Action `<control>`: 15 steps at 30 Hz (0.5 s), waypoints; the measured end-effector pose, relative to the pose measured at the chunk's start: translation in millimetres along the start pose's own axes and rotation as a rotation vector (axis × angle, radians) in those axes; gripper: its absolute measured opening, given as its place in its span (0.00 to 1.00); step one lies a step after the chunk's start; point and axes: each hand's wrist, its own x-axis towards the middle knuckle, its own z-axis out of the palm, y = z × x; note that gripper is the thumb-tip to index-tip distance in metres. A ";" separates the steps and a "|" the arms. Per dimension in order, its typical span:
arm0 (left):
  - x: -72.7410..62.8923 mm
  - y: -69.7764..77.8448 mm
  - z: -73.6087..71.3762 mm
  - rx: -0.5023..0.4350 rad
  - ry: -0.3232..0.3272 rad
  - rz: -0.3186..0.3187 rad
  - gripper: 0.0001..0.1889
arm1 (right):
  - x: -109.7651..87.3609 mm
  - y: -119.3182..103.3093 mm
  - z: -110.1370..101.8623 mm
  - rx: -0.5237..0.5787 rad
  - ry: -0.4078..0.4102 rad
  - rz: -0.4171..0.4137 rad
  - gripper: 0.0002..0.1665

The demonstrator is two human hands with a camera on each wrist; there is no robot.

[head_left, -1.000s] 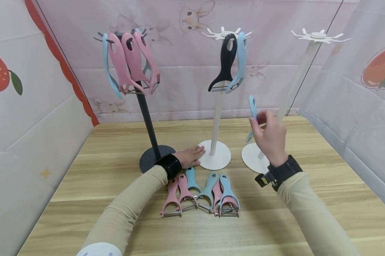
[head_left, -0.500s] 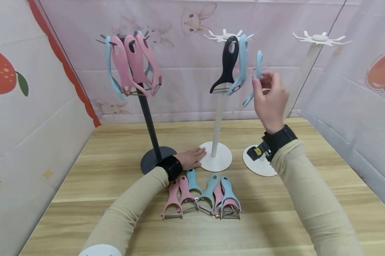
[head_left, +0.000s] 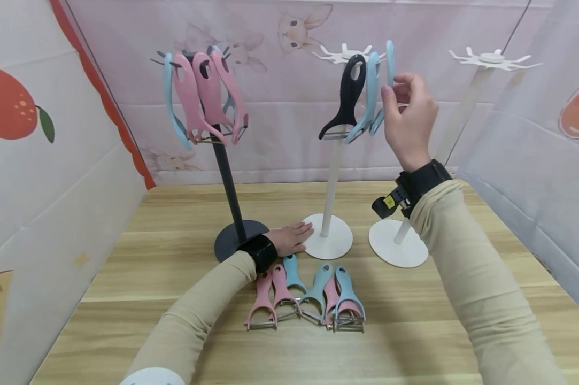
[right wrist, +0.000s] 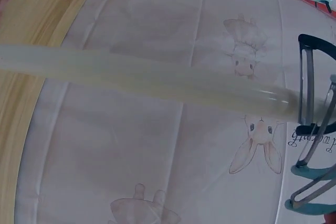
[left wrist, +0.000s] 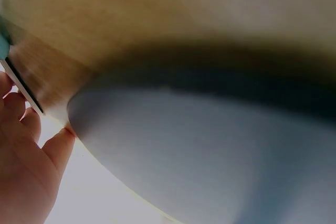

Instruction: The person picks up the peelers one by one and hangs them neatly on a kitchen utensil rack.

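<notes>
My right hand (head_left: 411, 115) pinches a light-blue peeler (head_left: 390, 61) by its handle, upright at the right side of the middle white stand's hooks (head_left: 345, 55). Beside it a black peeler (head_left: 349, 88) and another light-blue peeler (head_left: 370, 91) hang from that stand. In the right wrist view, the black peeler's blade (right wrist: 309, 85) shows at the right edge, with the held peeler's blue end (right wrist: 310, 208) lower down. My left hand (head_left: 290, 239) rests with straight fingers on the stand's round white base (head_left: 334, 243). Part of that hand (left wrist: 26, 166) shows in the left wrist view.
On the left, a black stand (head_left: 228, 184) bears several pink (head_left: 208, 88) and blue peelers. Another white stand (head_left: 491, 60) with bare hooks stands at the right. Several pink and blue peelers (head_left: 349, 294) lie on the wooden table (head_left: 404, 347) in front of the left hand.
My right hand has lifted the light-blue peeler from low over the right stand's base up to the middle stand's hooks. The left hand has stayed on the base.
</notes>
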 end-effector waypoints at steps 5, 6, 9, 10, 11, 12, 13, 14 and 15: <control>-1.2 2.7 -2.0 -0.016 -0.004 0.004 0.30 | -0.2 1.5 2.1 0.019 -0.039 -0.023 0.14; -1.0 2.6 -1.8 -0.016 -0.004 0.005 0.30 | -0.7 2.2 2.5 0.022 -0.047 -0.023 0.14; -0.8 2.3 -1.6 -0.004 -0.008 0.004 0.30 | -2.2 3.7 3.3 0.026 -0.061 -0.020 0.14; -0.7 2.2 -1.7 -0.003 -0.008 0.005 0.30 | -2.6 4.4 3.5 0.028 -0.065 -0.020 0.14; -0.5 2.0 -1.8 -0.001 -0.008 0.005 0.30 | -2.9 4.9 3.7 0.031 -0.070 -0.018 0.14; -0.4 1.7 -1.9 0.003 -0.011 0.006 0.30 | -3.3 5.5 4.0 0.033 -0.076 -0.014 0.15; -0.7 1.6 -2.4 0.002 -0.011 0.006 0.30 | -3.8 5.9 4.3 0.038 -0.081 -0.010 0.15; -0.6 1.2 -2.4 0.001 -0.012 0.006 0.30 | -4.4 6.5 4.6 0.044 -0.088 -0.006 0.15; -0.7 0.7 -2.6 -0.005 -0.010 0.008 0.30 | -5.1 7.3 5.0 0.048 -0.096 0.000 0.16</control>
